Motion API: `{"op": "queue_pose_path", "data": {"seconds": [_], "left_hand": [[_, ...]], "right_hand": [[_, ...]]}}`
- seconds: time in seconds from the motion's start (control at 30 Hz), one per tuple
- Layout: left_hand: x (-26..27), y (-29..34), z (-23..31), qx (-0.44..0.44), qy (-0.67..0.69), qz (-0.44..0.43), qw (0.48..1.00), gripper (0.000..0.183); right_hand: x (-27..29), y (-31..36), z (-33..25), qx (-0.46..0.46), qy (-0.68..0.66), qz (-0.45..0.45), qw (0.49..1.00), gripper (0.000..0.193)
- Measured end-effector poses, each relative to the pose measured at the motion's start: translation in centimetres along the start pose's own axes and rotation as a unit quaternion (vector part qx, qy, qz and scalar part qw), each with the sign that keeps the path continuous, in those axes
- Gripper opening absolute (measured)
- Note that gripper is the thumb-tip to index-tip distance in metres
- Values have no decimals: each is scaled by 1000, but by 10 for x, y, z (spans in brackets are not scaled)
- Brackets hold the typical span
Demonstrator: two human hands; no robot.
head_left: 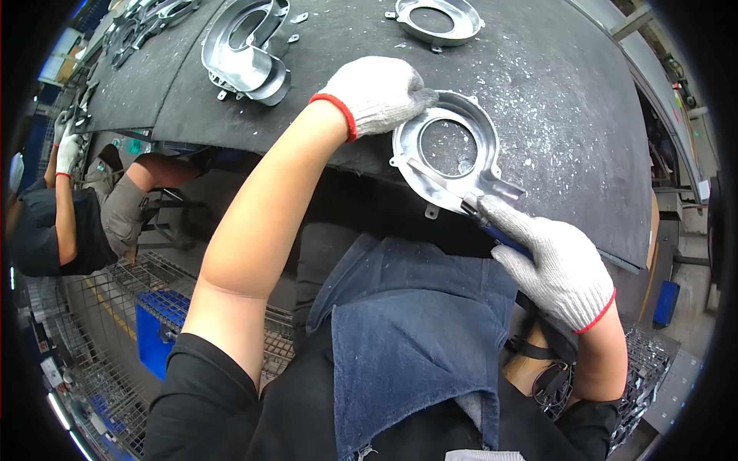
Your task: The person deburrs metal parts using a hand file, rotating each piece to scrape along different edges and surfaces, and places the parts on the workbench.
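I have a metal ring (477, 181) at the near edge of the worktop (569, 203), its lower part jutting out past that edge; whether it rests there or is lifted slightly, I can't tell. My left hand (377, 96) pinches its upper left rim, though some of the fingers are hidden. My right hand (557, 261) is closed around a blue-handled tool (503, 237), forefinger stretched along it towards the ring, and its thin grey shaft seems to lie across the lower left face.

I judge this piece to be partway through: the tool is at the metal and both my hands are on the job. Bright flakes (528, 161) litter the worktop to the right of the ring, so some scraping seems done, but I can't see which edges are smooth and which are left.

Beyond my hands, a curved housing (269, 77) lies to the left and a second ring (463, 28) straight ahead, both untouched. More metal parts (138, 31) lie at the far left. Whether those are finished or waiting, nothing shows.
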State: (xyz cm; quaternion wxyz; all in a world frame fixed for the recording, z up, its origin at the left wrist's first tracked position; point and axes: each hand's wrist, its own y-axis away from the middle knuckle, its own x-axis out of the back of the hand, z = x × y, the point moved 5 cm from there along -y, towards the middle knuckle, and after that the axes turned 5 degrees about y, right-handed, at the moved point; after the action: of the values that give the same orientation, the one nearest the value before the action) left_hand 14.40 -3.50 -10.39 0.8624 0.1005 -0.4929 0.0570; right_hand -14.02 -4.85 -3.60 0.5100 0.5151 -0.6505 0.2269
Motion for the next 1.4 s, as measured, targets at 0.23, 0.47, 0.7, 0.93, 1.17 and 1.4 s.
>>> {"op": "queue_pose_path", "data": {"seconds": [0.23,0.47,0.7,0.93,1.17,1.4], "left_hand": [[-7,10,-10,-11,-15,54,998,55],[1,56,-1,58,-4,-28,998,59],[-2,40,-12,25,5,74,997,61],[-9,41,-11,12,-18,96,995,54],[-7,84,10,34,-23,71,997,55],[-1,45,-4,-15,-42,109,993,57]], "right_hand": [[9,-4,-4,5,30,-29,999,59],[3,-4,-9,-9,-11,-10,1000,61],[13,-5,-7,5,-32,-50,998,62],[15,-5,-6,-3,21,-42,999,60],[6,-8,-5,6,17,-15,1000,60],[17,-4,-13,1,47,-45,998,60]]}}
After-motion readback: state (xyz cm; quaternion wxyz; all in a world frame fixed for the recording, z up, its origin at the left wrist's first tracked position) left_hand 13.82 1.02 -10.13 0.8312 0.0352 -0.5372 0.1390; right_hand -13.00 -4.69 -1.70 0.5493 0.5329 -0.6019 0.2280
